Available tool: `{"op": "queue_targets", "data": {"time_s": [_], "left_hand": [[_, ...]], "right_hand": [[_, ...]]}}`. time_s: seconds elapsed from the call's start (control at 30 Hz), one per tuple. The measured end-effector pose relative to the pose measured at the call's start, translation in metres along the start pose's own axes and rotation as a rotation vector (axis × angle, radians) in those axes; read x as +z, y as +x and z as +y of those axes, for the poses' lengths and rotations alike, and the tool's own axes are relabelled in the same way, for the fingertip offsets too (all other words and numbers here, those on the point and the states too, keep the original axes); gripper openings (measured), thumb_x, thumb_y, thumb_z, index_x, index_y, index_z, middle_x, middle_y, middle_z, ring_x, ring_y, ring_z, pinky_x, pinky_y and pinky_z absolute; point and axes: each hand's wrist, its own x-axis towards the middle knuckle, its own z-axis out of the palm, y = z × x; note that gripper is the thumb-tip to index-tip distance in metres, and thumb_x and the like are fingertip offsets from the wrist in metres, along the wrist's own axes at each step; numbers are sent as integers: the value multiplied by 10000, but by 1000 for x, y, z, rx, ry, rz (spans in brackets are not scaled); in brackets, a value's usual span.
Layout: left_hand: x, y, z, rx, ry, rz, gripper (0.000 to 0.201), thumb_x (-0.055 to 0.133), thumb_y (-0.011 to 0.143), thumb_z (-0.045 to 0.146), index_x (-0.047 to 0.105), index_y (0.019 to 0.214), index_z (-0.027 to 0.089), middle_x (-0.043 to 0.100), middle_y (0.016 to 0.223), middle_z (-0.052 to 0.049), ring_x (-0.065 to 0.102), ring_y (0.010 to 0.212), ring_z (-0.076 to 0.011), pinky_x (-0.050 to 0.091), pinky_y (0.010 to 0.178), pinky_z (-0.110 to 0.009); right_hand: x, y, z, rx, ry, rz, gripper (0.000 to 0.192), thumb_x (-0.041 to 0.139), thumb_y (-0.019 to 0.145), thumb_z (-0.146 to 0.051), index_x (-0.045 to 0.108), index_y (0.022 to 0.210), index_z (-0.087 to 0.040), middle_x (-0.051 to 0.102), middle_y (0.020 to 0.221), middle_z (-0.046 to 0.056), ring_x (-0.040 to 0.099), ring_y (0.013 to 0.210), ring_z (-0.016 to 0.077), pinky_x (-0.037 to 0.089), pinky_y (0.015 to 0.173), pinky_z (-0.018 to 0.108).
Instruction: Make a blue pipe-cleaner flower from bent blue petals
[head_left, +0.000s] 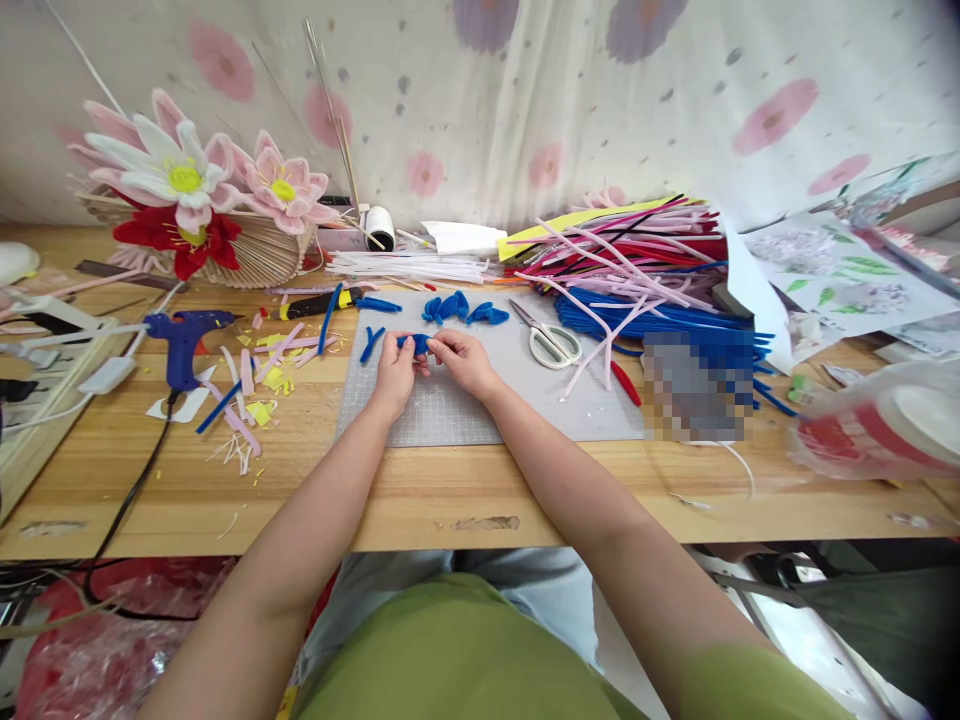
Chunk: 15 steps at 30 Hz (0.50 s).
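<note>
Between my hands is a small piece of bent blue pipe cleaner [415, 343], partly hidden by my fingers. My left hand [395, 370] is closed on its left end, while the fingertips of my right hand [463, 360] pinch the right end. Both hands are over the grey cutting mat [450, 425]. Just beyond them lie several blue pipe-cleaner petals [450, 306]. A short blue offcut [370, 345] rests left of my left hand. To the right of my right hand, scissors [551, 340] with pale handles lie on the mat.
A blue glue gun [182, 345] stands at left beside pink and yellow scraps [262, 385]. Bundles of blue pipe cleaners [622, 318] and mixed pipe cleaners [637, 240] lie at back right. Pipe-cleaner flowers [184, 180] are at back left. A bagged tub [877, 430] sits far right.
</note>
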Motion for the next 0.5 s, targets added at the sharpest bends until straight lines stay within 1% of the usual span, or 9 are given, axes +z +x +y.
{"op": "queue_targets", "data": {"time_s": [0.13, 0.2, 0.27, 0.37, 0.5], "left_hand": [[0, 1, 1, -33, -18, 13, 177, 534, 817, 333, 418, 846, 202, 506, 544, 61, 519, 468, -83, 398, 421, -181], [0, 1, 2, -52, -10, 20, 153, 518, 827, 313, 412, 841, 203, 494, 537, 67, 500, 445, -77, 375, 405, -176], [0, 1, 2, -54, 16, 22, 137, 511, 832, 298, 412, 836, 203, 475, 523, 75, 472, 417, -67, 343, 385, -168], [-1, -1, 3, -47, 64, -7, 97, 495, 841, 262, 421, 845, 200, 451, 500, 83, 424, 390, -54, 305, 368, -158], [-1, -2, 5, -58, 74, -35, 85, 494, 838, 247, 426, 853, 198, 441, 489, 86, 405, 393, -52, 289, 364, -150]], "right_hand": [[-2, -1, -5, -44, -69, -27, 361, 458, 829, -442, 528, 618, -158, 504, 603, -4, 444, 613, 100, 349, 633, 236], [-3, -1, -6, -55, -77, -70, 344, 459, 832, -424, 541, 631, -157, 506, 604, -5, 443, 615, 99, 348, 636, 234], [-4, -1, -5, -55, -38, -143, 338, 463, 830, -421, 542, 636, -156, 501, 601, -10, 436, 605, 95, 347, 628, 233], [-5, 0, -2, -38, 71, -233, 350, 478, 815, -445, 520, 621, -156, 482, 592, -16, 428, 588, 92, 347, 607, 234], [-5, 0, -1, -7, 182, -269, 385, 514, 783, -495, 505, 598, -157, 474, 586, -19, 431, 591, 92, 353, 607, 240]]}}
